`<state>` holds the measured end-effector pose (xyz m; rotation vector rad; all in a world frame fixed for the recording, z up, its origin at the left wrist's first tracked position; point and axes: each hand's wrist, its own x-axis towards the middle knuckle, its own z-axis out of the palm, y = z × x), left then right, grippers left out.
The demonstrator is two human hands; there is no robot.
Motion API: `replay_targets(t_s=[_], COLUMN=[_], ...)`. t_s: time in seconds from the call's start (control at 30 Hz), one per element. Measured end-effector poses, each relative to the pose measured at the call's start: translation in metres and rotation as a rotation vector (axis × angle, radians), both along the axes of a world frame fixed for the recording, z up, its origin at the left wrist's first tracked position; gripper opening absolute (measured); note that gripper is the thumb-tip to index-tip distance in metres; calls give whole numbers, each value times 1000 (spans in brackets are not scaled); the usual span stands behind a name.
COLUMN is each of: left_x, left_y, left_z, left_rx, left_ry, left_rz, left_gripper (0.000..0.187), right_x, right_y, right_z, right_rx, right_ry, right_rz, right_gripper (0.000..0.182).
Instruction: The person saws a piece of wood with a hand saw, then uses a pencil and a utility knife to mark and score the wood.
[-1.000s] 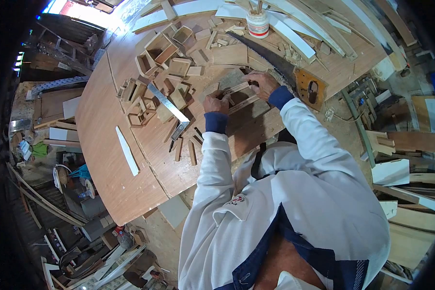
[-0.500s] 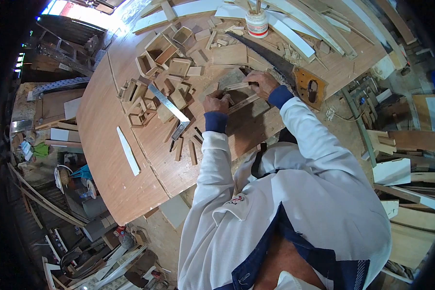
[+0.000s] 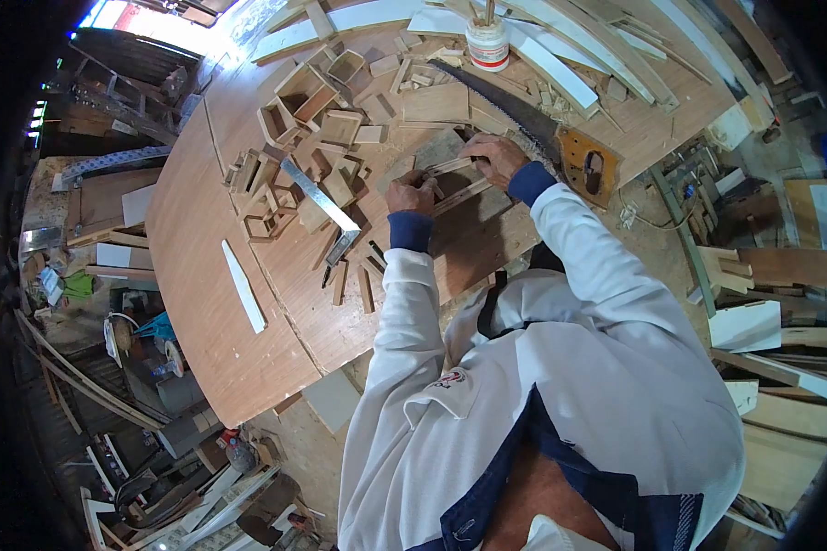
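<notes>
A small wooden frame made of thin strips lies over a grey board on the table. My left hand is closed on the frame's left end. At its far right corner, my right hand pinches the frame, with something small and dark by the fingertips. A handsaw with a wooden handle rests just beyond my right hand. To the left of my left hand lies a try square with a metal blade, on top of small wooden pieces.
Several small open wooden boxes and offcuts cluster at the table's far left. A white tub with sticks stands at the back, near long strips. A pointed white strip lies on the table.
Almost nothing differs. Both hands keep their hold on the wooden frame, with only a very slight shift of the fingers.
</notes>
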<state>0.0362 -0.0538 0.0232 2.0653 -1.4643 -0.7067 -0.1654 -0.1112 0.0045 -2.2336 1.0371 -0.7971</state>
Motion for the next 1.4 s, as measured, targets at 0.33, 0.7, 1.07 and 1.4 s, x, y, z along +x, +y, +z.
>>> replay_targets(t_s=[0.33,0.7,1.07,1.4], left_x=[-3,2,-3,1], left_y=[2,-1,-2,-4], left_z=[7,-4,8,1], left_rx=[-19,-59,-18,-25], left_ry=[-11,-53,-84,-93], left_rz=[11,-53,-62,-77], left_gripper=[28,25,23,24], right_x=[-2,2,2,1], right_y=[1,-2,-3,-5], right_z=[2,-4,-7,-10], right_rx=[17,-55,8,-42], right_ry=[-38,-60,-18,-42], right_rz=[9,-2,0,14], right_gripper=[33,25,25,27])
